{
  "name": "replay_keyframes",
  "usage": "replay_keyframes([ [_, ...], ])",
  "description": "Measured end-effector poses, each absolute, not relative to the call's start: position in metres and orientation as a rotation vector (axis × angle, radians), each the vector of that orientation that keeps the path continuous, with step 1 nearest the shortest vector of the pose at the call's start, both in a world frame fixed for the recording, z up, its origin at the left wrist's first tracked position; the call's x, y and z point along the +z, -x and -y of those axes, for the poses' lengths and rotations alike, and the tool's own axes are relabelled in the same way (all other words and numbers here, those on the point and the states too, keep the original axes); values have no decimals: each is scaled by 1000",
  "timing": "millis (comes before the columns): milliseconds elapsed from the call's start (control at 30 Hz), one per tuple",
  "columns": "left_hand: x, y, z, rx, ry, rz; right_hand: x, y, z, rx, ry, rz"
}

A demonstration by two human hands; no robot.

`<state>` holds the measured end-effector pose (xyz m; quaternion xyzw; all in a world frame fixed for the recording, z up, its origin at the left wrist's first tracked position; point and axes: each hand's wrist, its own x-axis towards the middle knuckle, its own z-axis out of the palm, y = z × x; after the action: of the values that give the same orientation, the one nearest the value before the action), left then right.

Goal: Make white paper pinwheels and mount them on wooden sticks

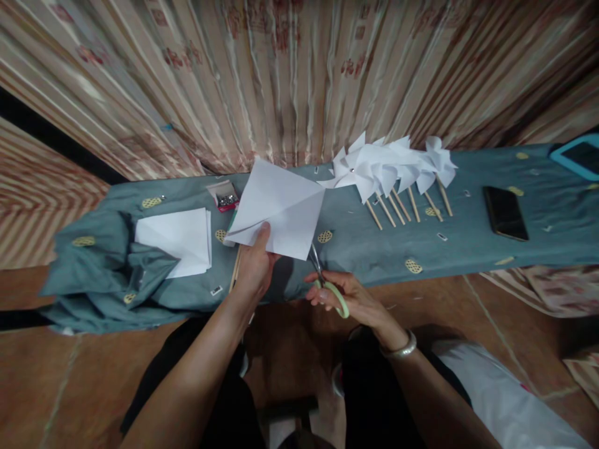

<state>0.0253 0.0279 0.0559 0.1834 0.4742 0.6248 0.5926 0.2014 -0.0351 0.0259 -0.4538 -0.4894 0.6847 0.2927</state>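
Note:
My left hand [257, 265] grips a square sheet of white paper [285, 202] near its lower edge, thumb on top. Crease lines cross the sheet, and a slit shows at its left corner. In my right hand [344, 296] is a pair of scissors [337, 298] with pale green handles, fingers through the loops. The blades point up at the sheet's lower right corner; whether they touch the paper I cannot tell. Right of the sheet, several white paper pinwheels [393, 165] on wooden sticks lie overlapping in a row.
A stack of white paper [180, 237] lies left, partly under a fold of the teal cloth [365, 249]. An open small box [226, 198] holds shiny metal pieces. Wooden sticks [235, 268] lie under the sheet. A black phone [505, 213] and a blue-framed device [580, 156] lie right.

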Motion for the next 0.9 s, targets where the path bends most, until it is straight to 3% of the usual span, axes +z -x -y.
replay_keyframes([
  [900, 56, -31, -21, 1384, -422, -1159, 30, -195, 34, 1891, 1189, 1285],
])
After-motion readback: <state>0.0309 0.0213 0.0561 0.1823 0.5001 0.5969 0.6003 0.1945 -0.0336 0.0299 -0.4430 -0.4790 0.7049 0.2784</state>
